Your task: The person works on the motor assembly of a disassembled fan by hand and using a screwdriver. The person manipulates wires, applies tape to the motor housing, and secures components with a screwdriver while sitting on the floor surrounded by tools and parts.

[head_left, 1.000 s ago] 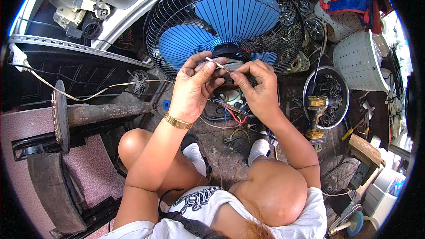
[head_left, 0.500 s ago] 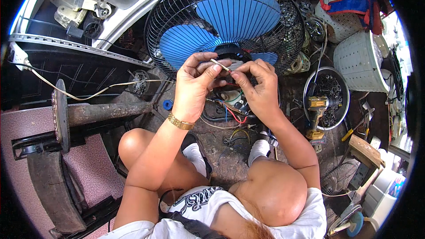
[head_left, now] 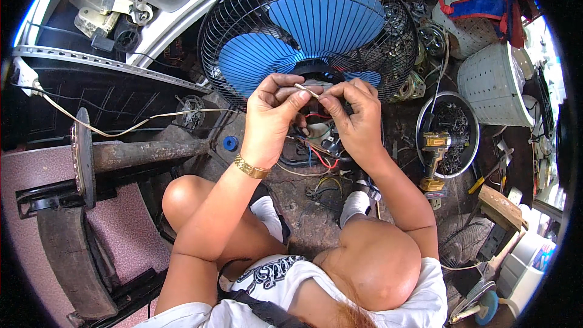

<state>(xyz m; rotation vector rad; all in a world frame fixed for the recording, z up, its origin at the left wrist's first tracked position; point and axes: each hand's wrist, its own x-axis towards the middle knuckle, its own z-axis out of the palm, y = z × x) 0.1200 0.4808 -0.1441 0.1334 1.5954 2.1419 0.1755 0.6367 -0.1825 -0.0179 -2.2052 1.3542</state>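
Note:
My left hand (head_left: 273, 112) pinches a thin pale wire or sleeve (head_left: 306, 90) between thumb and fingers, a gold watch at its wrist. My right hand (head_left: 353, 112) grips the other end of that piece, both sets of fingertips nearly touching. Just beyond them stands a fan with blue blades (head_left: 325, 12) inside a black wire guard (head_left: 215, 9). Below my hands lies the fan's opened base with red, blue and green wires (head_left: 322, 152), partly hidden by my fingers.
A steel bowl of screws (head_left: 452, 103) with a yellow drill (head_left: 436, 161) is at right, beside a white perforated basket (head_left: 486, 85). A metal post with disc (head_left: 139, 155) lies left near a blue ring (head_left: 230, 143). White cords (head_left: 100, 133) cross the left side.
My left hand has shifted slightly right toward my right hand, carrying the pale piece with it, so less of that piece shows between my fingers. My right hand has barely moved.

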